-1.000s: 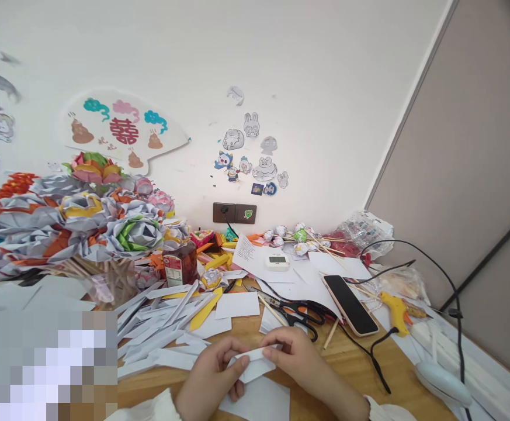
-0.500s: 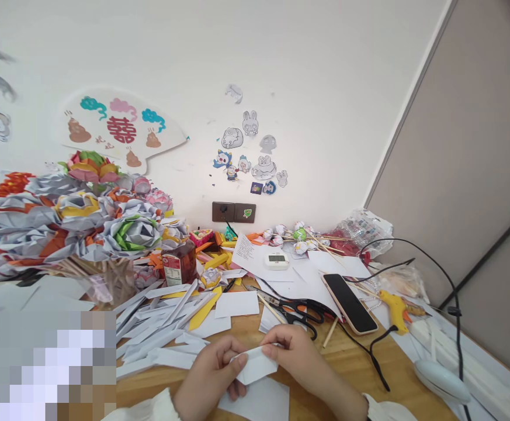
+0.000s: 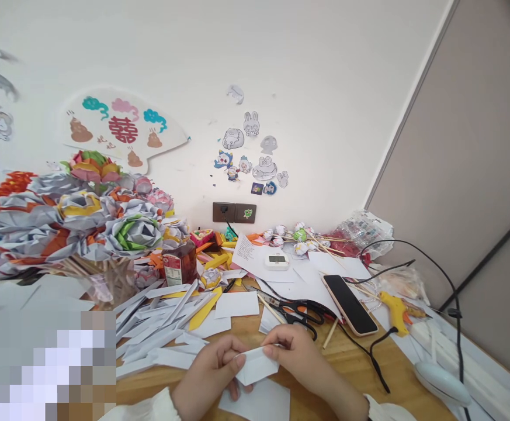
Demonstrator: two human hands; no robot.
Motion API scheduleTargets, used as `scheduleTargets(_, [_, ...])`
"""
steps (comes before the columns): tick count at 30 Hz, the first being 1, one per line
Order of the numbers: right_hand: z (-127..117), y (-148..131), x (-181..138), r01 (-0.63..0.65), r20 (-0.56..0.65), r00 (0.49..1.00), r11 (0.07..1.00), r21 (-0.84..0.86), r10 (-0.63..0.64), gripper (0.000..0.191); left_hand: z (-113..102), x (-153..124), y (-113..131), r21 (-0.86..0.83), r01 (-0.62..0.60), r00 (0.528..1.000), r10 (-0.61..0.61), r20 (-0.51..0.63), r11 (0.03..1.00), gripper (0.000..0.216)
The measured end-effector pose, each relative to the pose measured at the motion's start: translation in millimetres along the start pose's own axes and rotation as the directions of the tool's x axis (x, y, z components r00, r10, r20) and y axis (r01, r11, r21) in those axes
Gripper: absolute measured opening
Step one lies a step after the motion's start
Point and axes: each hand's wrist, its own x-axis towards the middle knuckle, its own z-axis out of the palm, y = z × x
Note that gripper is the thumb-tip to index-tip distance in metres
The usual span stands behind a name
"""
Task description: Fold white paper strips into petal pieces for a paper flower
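A small folded piece of white paper (image 3: 258, 367) is held up between my two hands over the table. My left hand (image 3: 213, 371) pinches its left end, thumb on the near face and fingers behind. At the upper right corner, my right hand (image 3: 296, 356) grips the paper's top edge between thumb and fingers. Beneath lies a flat white sheet (image 3: 263, 403) on the wood. To the left is a heap of folded white paper strips (image 3: 158, 333), and a yellow folded strip (image 3: 205, 309) rests on it.
Black-handled scissors (image 3: 301, 313) and a phone (image 3: 350, 304) lie beyond my right hand. Further right are a yellow glue gun (image 3: 394, 311), a black cable (image 3: 458, 339) and a pale mouse-like object (image 3: 442, 381). Paper flowers (image 3: 132, 234) and a bottle (image 3: 179, 264) stand at left; a white timer (image 3: 276, 261) sits behind.
Almost nothing differs. Both hands keep the same grip on the folded paper, and the whole view has shifted very slightly.
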Motion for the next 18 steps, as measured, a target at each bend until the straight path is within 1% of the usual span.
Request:
scheduleTargets(4, [-0.4, 0.7, -0.1, 0.019, 0.005, 1.000, 1.000, -0.012, -0.019, 0.012, 0.2, -0.3, 0.5, -0.012, 0.009, 1.000, -0.009, 0.005, 1.000, 0.026])
scheduleTargets(7, [1.3, 2.6, -0.3, 0.008, 0.009, 1.000, 1.000, -0.006, -0.008, 0.012, 1.3, 0.0, 0.2, -0.001, 0.016, 1.000, -0.016, -0.016, 1.000, 0.027])
scheduleTargets(10, [5.3, 5.0, -0.7, -0.007, 0.016, 1.000, 1.000, 0.017, 0.006, 0.011, 2.8, -0.1, -1.0, 0.073, 0.028, 0.998, -0.023, -0.059, 0.997, 0.027])
scheduleTargets(12, [7.8, 6.3, -1.0, -0.008, 0.025, 1.000, 0.999, 0.050, 0.007, 0.010, 3.0, -0.3, -2.3, 0.136, 0.032, 0.997, -0.022, -0.080, 0.990, 0.027])
scheduleTargets(14, [8.7, 6.8, -1.4, -0.016, 0.047, 0.999, 0.994, 0.107, 0.011, 0.011, 2.4, -0.2, -3.6, 0.156, 0.030, 0.997, -0.017, -0.080, 0.987, 0.028])
scheduleTargets(18, [4.1, 5.9, -2.5, -0.016, 0.116, 0.993, 0.977, 0.213, -0.009, 0.014, 0.6, 0.7, -2.8, 0.080, 0.031, 0.999, -0.028, -0.038, 0.996, 0.031])
